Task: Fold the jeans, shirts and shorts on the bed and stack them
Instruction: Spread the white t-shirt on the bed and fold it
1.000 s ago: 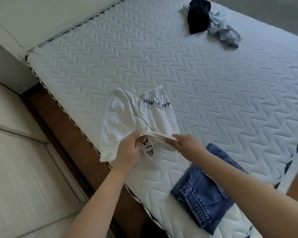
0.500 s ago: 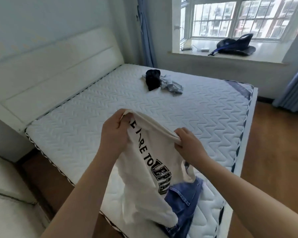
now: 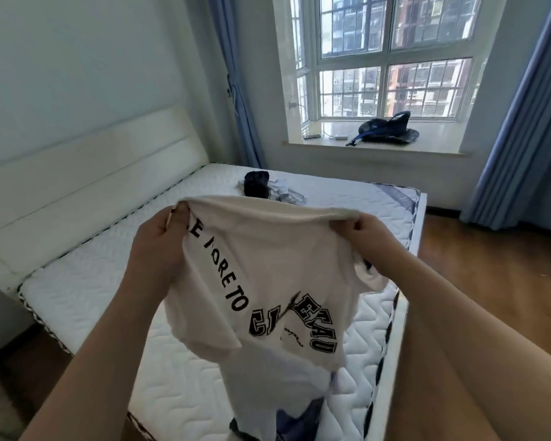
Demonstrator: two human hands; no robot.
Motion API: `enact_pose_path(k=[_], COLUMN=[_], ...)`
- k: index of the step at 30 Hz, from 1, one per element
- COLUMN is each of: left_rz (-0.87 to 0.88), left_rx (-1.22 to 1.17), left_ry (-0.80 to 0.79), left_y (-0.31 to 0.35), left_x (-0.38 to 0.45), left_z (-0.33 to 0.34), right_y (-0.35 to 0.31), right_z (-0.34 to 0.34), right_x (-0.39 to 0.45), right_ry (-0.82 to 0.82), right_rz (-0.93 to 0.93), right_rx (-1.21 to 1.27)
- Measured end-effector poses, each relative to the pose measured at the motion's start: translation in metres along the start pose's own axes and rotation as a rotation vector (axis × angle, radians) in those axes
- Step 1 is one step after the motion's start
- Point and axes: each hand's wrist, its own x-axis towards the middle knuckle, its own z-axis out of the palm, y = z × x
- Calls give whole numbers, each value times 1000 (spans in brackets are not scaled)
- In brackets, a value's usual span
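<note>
Two bare forearms reach up from the bottom corners of the frame. The left hand [image 3: 159, 246], left of centre, is closed around one end of the top edge of a white T-shirt [image 3: 268, 281]. The right hand [image 3: 371, 238], right of centre, pinches the other end of that edge. The edge is stretched between them, and the shirt hangs in the air above the bed, filling the middle of the frame. Black block lettering runs in an arc down the fabric; part of it reads "TO". The cloth is creased and one loose flap droops at lower left, so the shirt is not folded yet.

Under the hanging hem, at the bottom centre, a patch of blue denim [image 3: 299, 418] shows on the mattress [image 3: 109, 281]. These look like jeans, but the shirt hides most of them and their fold cannot be judged.

Further up the frame, just above the shirt's edge, a dark garment [image 3: 256, 183] and a pale grey one [image 3: 283, 192] lie crumpled together on the far side of the white quilted mattress.

Judged from this, the task is at an early stage: the shirt is in hand, at least two pieces wait, and no finished stack is visible.

A window with blue curtains [image 3: 516, 106] fills the upper right.
</note>
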Motion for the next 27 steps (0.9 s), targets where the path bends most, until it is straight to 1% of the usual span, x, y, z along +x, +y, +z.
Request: enact_pose_path(k=[2,5,7,10,12,14,17,21,24,25,27], left_rz=[5,-10,-36,-74,-115,-140,-167,-143,-140,-160,-225], left_rx=[39,46,36,18,-53,-151,-294,-397,-536,-593,-708], left_ry=[-30,-88,-119,-142,-192,-295,-481,-679,-868,-897,-904], left_y=[4,8,10,9,9,13,24,35,41,44,51], left_x=[-4,-9,-9,-4,1,6,10,9,0,-3,-10], left_z=[8,21,27,31,32,33,42,68,94,103,120], right_y=[-10,-23,-33,-51,-60,-63,-60,-40,-25,-21,-8], right_z=[-9,-19,-24,-33,-39,-42,-40,-36,-41,-44,-49], right_x=[-3,-5,-3,4,10,16,23,24,17,13,10], right_ry=[-46,-114,-124,-91,-60,-13,107,241,251,248,231], right_rz=[8,11,-23,-100,-135,-123,-80,9,16,29,38], right_rx=[136,215,205,116,67,54,36,0,18,31,44])
